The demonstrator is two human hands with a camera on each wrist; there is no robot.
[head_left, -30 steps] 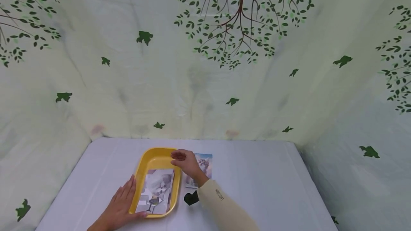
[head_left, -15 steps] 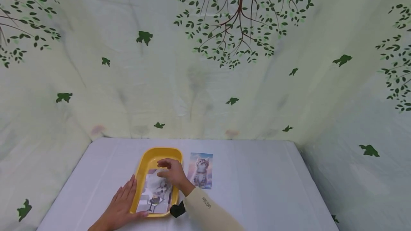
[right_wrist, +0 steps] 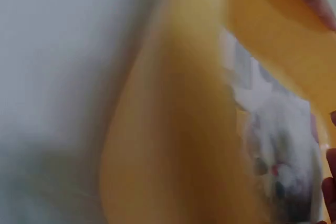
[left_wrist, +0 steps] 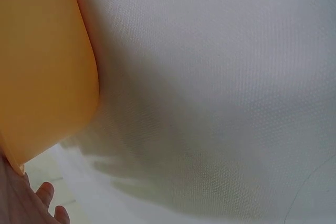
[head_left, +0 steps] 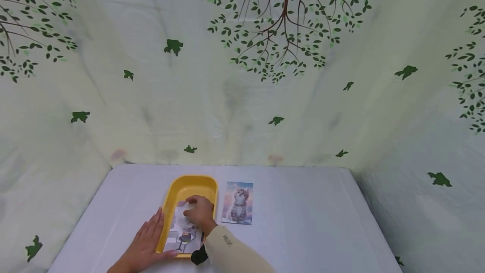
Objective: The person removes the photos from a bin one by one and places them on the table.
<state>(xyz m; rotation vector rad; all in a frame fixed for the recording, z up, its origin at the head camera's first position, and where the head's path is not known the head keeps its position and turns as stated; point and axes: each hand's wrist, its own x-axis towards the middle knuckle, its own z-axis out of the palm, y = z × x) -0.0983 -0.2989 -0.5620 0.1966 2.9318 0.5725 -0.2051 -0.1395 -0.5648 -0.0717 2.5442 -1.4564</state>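
A yellow tray (head_left: pixel 170 193) sits on the left part of the table, and in it lies a picture card (head_left: pixel 184 245) with a pale grey print. My left hand (head_left: pixel 142 243) rests along the tray's left side, fingers straight on the rim, thumb at the near edge. Over the tray, my right hand (head_left: pixel 201 214) reaches down to the card's far end, fingers and thumb bent and apart, covering part of the card. In the right wrist view its fingertips (right_wrist: pixel 331 182) are close beside the card. A kitten picture card (head_left: pixel 238 203) lies right of the tray.
A white cloth covers the table (head_left: pixel 295 214). Behind it hangs a pale curtain (head_left: pixel 227 96) printed with branches and green leaves. A black object (head_left: pixel 199 256) is at my right sleeve (head_left: pixel 231 243), overlapping the tray's near right corner in the head view.
My right hand has moved from the tray's far right rim, left and nearer, down over the card inside. The kitten card is now uncovered. My left hand stays on the tray.
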